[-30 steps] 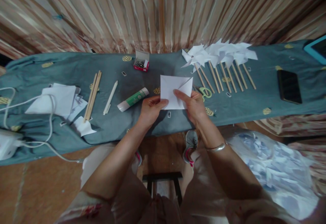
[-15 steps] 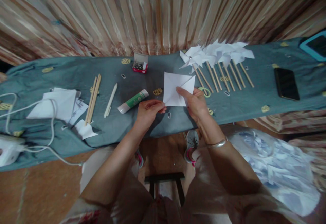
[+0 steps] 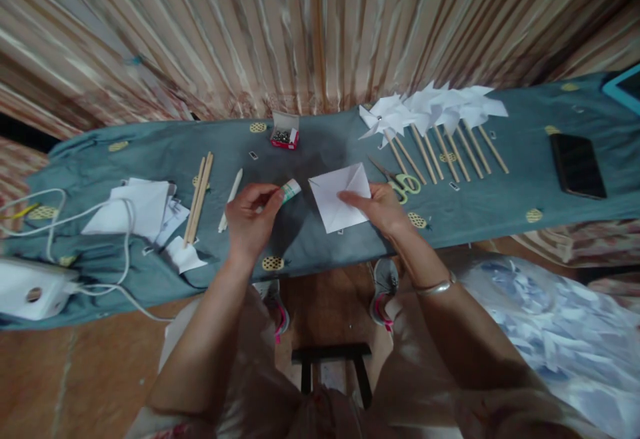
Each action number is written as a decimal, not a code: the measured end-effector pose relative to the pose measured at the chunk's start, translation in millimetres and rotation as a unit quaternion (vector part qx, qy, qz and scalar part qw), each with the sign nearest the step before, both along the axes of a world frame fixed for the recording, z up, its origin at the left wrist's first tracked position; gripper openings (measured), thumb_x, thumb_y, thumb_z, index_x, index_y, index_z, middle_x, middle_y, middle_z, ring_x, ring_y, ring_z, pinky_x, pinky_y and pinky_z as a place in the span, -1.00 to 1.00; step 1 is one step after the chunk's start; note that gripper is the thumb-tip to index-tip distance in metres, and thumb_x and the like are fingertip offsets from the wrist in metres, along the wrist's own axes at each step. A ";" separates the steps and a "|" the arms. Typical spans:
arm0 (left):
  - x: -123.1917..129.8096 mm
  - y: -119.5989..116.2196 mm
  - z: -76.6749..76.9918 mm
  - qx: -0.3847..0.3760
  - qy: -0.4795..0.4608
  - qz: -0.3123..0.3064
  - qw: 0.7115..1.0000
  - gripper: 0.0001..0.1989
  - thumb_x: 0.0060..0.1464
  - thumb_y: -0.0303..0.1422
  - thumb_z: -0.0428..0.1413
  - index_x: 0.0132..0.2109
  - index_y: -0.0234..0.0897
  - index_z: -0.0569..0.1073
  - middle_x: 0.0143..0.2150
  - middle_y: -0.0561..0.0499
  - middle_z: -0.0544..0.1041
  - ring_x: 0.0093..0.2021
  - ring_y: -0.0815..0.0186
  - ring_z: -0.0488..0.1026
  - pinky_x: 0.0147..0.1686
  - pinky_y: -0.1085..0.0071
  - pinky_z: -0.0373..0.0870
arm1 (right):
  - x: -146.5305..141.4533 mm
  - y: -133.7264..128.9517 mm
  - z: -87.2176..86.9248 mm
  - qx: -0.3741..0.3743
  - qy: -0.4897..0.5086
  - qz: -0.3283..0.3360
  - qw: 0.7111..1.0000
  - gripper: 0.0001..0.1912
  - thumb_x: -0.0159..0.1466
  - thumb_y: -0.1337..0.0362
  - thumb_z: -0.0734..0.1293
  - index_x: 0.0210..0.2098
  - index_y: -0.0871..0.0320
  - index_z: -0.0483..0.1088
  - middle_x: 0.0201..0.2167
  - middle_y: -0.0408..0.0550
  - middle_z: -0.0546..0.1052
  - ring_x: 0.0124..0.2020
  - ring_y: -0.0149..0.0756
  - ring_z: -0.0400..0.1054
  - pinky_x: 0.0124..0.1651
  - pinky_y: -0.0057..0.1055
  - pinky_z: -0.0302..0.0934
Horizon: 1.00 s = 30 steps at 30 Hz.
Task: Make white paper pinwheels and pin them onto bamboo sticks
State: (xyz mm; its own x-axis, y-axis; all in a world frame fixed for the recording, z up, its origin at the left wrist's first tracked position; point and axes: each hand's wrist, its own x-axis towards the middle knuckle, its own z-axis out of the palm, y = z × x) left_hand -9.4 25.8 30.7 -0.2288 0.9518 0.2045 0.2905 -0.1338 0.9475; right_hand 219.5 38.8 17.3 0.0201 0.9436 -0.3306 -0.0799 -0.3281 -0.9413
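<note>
My right hand (image 3: 383, 207) pinches a creased white paper square (image 3: 333, 199) by its right side, thumb on top. Closed around a glue stick (image 3: 291, 190) is my left hand (image 3: 253, 218); only the stick's white and green end shows past the fingers. A white pen (image 3: 231, 199) lies just left of that hand. Scissors with light green handles (image 3: 406, 186) rest beyond my right hand. Several white paper pinwheels (image 3: 435, 109) on wooden sticks (image 3: 453, 149) lie in a row behind them.
A small open box of metal pins (image 3: 285, 134) sits at the back. To the left are wooden sticks (image 3: 199, 199), stacked paper (image 3: 135, 209) and a white power strip (image 3: 35, 289) with cables. A phone (image 3: 577, 166) lies right. A plastic bag of paper scraps (image 3: 545, 312) stands below the table.
My left hand has let go of the paper's corner, moved left and taken hold of the glue stick. The paper, still in my right hand, has turned and tilted. The view has shifted slightly.
</note>
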 end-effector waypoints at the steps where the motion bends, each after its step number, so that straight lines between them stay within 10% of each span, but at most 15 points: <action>1: -7.4 1.8 -1.1 0.016 0.044 0.005 0.999 -0.80 -0.02 -0.21 0.24 -0.30 -0.25 0.57 -0.35 0.03 0.58 -0.36 0.32 0.49 -0.28 0.39 0.43 | -0.5 -0.6 -1.6 0.004 -0.013 0.012 1.000 -0.62 -0.20 0.04 0.61 -0.51 0.16 0.58 -0.54 -0.10 0.63 -0.59 -0.35 0.39 -0.51 -0.40 0.26; 7: -29.3 7.3 -15.2 -0.026 0.280 -0.052 0.958 -0.63 -0.02 -0.28 0.28 -0.03 -0.26 0.55 0.01 -0.13 0.58 0.08 0.06 0.47 0.11 0.13 0.41 | 2.4 -1.2 -6.7 0.090 -0.159 0.067 0.981 -0.63 0.02 -0.04 0.52 -0.36 0.13 0.62 -0.52 -0.12 0.62 -0.55 -0.32 0.37 -0.49 -0.40 0.15; 16: -34.6 9.5 -21.3 -0.048 0.365 -0.073 0.927 -0.72 0.04 -0.30 0.22 -0.08 -0.28 0.56 -0.11 -0.14 0.58 -0.02 0.04 0.50 0.06 0.16 0.41 | 9.6 -3.2 -5.8 0.214 -0.406 0.005 0.889 -0.54 0.18 0.00 0.45 -0.03 0.15 0.53 -0.26 0.08 0.64 -0.18 0.00 0.50 0.00 -0.11 0.30; 23: -12.1 -0.1 -3.6 -0.097 0.051 -0.042 0.993 -0.61 -0.02 -0.09 0.24 -0.16 -0.32 0.59 -0.34 -0.02 0.56 -0.38 0.30 0.44 -0.36 0.41 0.36 | 2.7 -10.1 3.5 0.237 -0.279 -0.027 0.930 -0.68 0.23 0.03 0.40 -0.13 0.08 0.55 -0.21 0.00 0.63 -0.17 -0.13 0.48 0.05 -0.15 0.31; 30: 37.3 -17.9 6.0 -0.258 -0.287 -0.210 0.898 -0.55 -0.18 0.01 0.35 -0.47 -0.32 0.49 -0.61 0.07 0.41 -0.69 0.53 0.13 -0.71 0.53 -0.02 | -25.2 -26.1 9.3 0.074 0.100 0.136 0.983 -0.55 -0.01 -0.06 0.56 -0.24 0.08 0.58 -0.28 -0.11 0.65 -0.25 -0.29 0.50 -0.13 -0.36 0.36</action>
